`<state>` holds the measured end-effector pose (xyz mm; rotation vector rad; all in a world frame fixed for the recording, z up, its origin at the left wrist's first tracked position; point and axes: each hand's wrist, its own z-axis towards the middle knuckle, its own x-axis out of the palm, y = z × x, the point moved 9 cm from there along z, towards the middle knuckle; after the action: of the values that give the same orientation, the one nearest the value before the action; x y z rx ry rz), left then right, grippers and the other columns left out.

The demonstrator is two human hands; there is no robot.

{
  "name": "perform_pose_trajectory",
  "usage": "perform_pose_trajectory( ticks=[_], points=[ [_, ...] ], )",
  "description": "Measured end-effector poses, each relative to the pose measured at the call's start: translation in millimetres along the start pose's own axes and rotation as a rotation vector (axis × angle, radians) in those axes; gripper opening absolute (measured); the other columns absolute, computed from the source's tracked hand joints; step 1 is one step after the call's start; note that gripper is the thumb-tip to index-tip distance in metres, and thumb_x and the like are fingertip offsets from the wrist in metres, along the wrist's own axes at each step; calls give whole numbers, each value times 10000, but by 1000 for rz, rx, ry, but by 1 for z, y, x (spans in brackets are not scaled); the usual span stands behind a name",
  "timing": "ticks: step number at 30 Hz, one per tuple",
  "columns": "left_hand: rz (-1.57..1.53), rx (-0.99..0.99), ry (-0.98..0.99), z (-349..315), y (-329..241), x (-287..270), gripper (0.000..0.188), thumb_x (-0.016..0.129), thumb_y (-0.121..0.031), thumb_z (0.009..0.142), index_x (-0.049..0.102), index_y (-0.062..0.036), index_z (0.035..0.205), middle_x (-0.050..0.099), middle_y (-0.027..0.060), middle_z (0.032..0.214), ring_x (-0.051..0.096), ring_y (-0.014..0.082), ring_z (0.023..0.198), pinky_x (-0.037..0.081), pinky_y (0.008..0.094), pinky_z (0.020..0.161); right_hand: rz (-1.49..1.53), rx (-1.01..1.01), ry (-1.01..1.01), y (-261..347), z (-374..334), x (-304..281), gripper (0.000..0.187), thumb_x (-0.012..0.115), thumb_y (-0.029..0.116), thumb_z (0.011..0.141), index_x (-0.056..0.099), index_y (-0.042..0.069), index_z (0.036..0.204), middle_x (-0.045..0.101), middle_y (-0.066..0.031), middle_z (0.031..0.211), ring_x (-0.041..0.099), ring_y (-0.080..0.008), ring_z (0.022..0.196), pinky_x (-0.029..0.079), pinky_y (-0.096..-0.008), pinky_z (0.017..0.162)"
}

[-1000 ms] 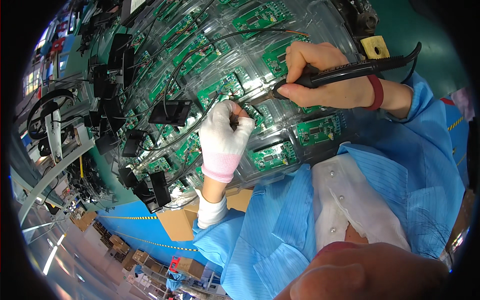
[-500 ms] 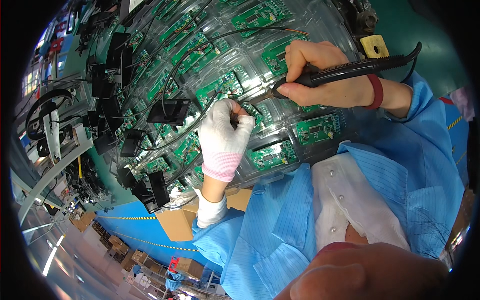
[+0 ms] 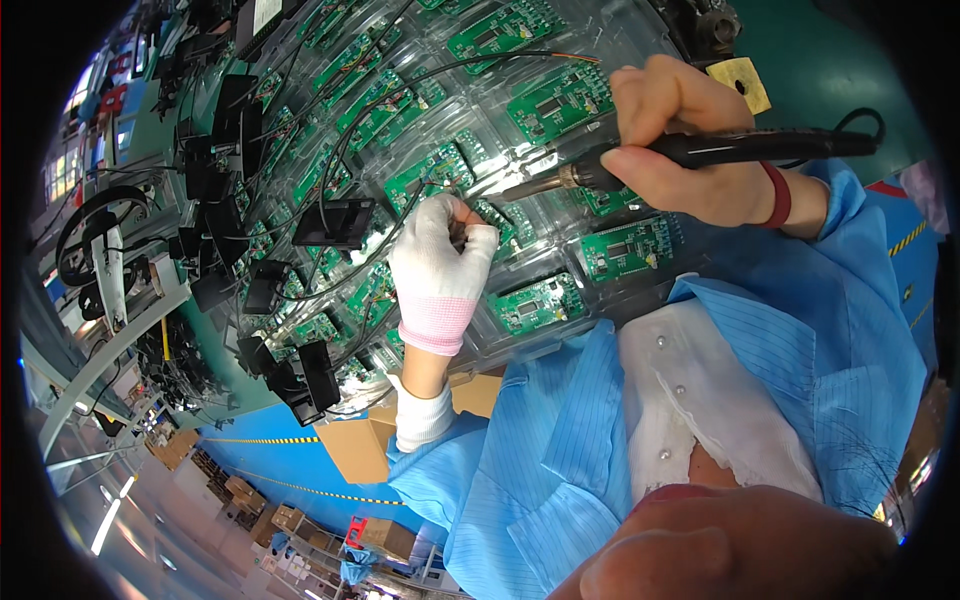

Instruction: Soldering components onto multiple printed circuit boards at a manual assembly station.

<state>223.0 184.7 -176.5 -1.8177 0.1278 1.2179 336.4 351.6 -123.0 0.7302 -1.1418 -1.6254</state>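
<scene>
Above a clear, ridged plastic tray [image 3: 625, 35] on a green desk [image 3: 815, 80], both hands come close together. The right hand [image 3: 700, 190], bare with a dark red band [image 3: 776, 195] at its wrist, has its grip closed around a black-handled soldering iron [image 3: 780, 147], whose slim metal shaft slants toward the other hand. Its tip ends just beside the left fingertips; I cannot tell whether it touches anything. The left hand [image 3: 440, 250], in a white knit glove with a pink cuff, has its thumb and fingertips drawn together; I cannot tell what, if anything, they pinch. One green rectangular circuit board [image 3: 428, 178] lies in the tray just beyond those fingertips. Left of the gloved hand sits a square black plastic housing [image 3: 335, 223]; a yellow sponge [image 3: 728, 75] with a hole lies past the right hand.
</scene>
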Motion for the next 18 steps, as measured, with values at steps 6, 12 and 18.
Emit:
perform_pose_trajectory(
  ticks=[6,12,18],
  points=[
    [-195,-17,72,-2,2,-4,112,612,-6,730,589,-17,839,588,57,749,503,147,570,435,257,555,90,-35,-97,0,-5,-4,204,560,-86,730,444,77,773,456,-6,651,354,-110,595,306,-214,568],
    [-215,180,192,-7,-14,-7,107,586,14,772,588,-5,877,587,74,856,516,154,639,430,250,599,157,-71,-195,1,-10,-11,186,549,-77,751,445,75,778,457,-13,648,352,-110,601,297,-206,565],
    [-129,128,325,-6,-9,0,131,566,42,769,576,-3,892,578,65,915,512,151,664,423,243,608,148,-47,-182,-1,-11,-10,188,551,-79,754,446,75,778,450,-9,639,349,-109,599,295,-204,563]
  ],
)
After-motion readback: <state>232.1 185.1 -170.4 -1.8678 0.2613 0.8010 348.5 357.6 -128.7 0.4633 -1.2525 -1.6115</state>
